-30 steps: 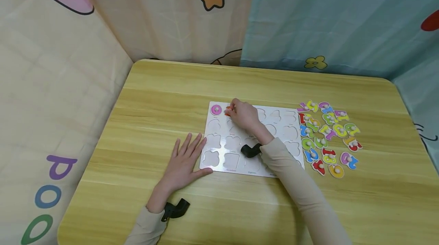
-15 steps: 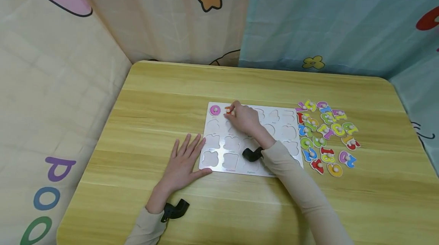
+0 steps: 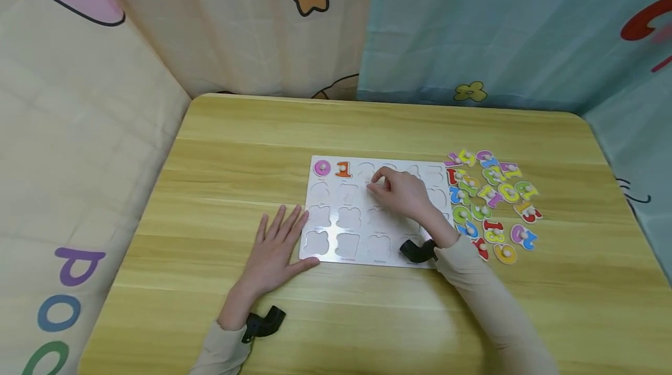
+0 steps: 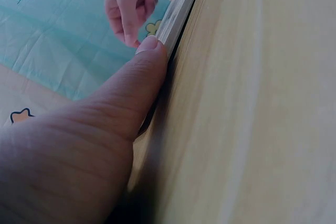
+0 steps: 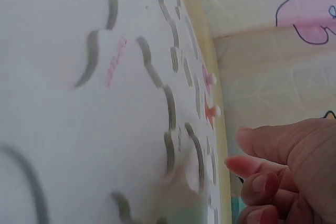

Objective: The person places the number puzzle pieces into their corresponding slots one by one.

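Observation:
A white number puzzle board [image 3: 334, 195] with shaped recesses lies on the table. In its top row sit a pink 0 piece [image 3: 322, 168] and, beside it, an orange-red 1 piece [image 3: 343, 170]. My left hand [image 3: 273, 252] lies flat with its fingers spread at the board's left side; the thumb [image 4: 149, 45] touches the board's edge in the left wrist view. Over the upper middle of the board is my right hand [image 3: 403, 193], holding nothing. The right wrist view has its thumb [image 5: 268, 140] and forefinger apart, the other fingers loosely bent.
Several colourful number pieces [image 3: 508, 192] with small knobs lie in a loose cluster along the board's right edge. The wooden table [image 3: 236, 159] meets printed curtains [image 3: 472, 25] at the back. Black wrist cameras [image 3: 417, 251] sit on both wrists.
My right hand has let go of the orange-red 1, which now lies in the top row, and has moved right across the board. The left hand stays at the board's side.

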`<state>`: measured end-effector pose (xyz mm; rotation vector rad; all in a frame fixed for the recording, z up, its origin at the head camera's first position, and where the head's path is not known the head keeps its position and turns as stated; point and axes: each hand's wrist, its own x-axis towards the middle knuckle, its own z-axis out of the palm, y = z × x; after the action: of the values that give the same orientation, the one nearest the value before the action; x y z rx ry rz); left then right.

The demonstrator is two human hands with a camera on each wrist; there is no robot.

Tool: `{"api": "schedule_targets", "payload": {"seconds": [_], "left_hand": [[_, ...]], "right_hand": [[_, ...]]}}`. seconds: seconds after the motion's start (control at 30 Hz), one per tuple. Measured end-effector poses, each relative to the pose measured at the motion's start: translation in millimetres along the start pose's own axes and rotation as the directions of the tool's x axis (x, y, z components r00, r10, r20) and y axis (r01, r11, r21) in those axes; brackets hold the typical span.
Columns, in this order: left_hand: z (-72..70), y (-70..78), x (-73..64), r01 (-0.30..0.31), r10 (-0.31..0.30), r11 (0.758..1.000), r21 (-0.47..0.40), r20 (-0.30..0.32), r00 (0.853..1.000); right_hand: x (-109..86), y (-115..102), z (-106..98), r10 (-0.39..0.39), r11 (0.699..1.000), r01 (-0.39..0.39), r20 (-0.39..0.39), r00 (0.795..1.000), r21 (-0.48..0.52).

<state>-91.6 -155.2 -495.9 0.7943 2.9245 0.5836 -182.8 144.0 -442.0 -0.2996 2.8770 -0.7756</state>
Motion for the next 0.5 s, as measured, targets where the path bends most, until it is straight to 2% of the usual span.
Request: {"api": "schedule_targets", "payload": {"seconds": [0.23, 0.5], "left_hand": [[0.9, -0.5, 0.5, -0.012, 0.012, 1.0, 0.001, -0.012, 1.0], [3.2, -1.9, -0.9, -0.023, 0.023, 1.0, -0.007, -0.032, 0.999]], "right_hand": [[-32.6, 35, -26, 0.034, 0.999, -0.033, -0.098, 0.995, 0.006], [-61.1, 78, -57, 0.092, 0.996, -0.093, -0.207, 0.974, 0.003]]}}
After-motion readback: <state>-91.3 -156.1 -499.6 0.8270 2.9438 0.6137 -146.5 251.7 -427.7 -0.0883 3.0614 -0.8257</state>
